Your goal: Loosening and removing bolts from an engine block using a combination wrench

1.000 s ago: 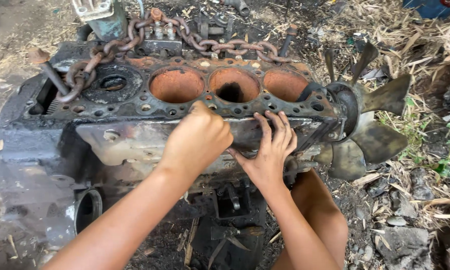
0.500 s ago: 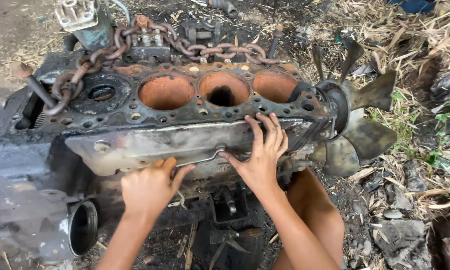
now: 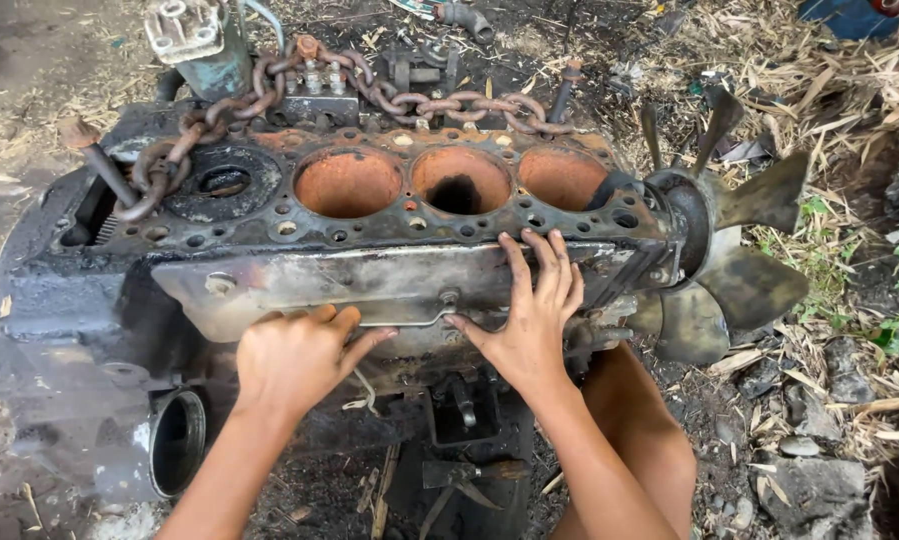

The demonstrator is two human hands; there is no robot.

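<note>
A greasy black engine block (image 3: 79,300) lies on the ground, its top deck showing three rusty orange cylinder bores (image 3: 459,180). A long dirty metal side cover plate (image 3: 369,285) sits against the block's near side. My left hand (image 3: 294,355) grips the plate's lower edge near the middle, fingers curled under it. My right hand (image 3: 524,320) lies flat with fingers spread on the plate's right part, thumb hooked at its lower edge. My bare knee (image 3: 639,430) shows below the right arm.
A rusty chain (image 3: 409,100) drapes over the block's far edge. A metal fan (image 3: 729,260) with several blades sits at the block's right end. Dry grass and stones (image 3: 849,330) cover the ground on the right. A round pipe opening (image 3: 174,440) faces me at lower left.
My left hand dropped from the top of the side plate to its lower edge and took hold there. My right hand stayed spread on the plate's right part.
</note>
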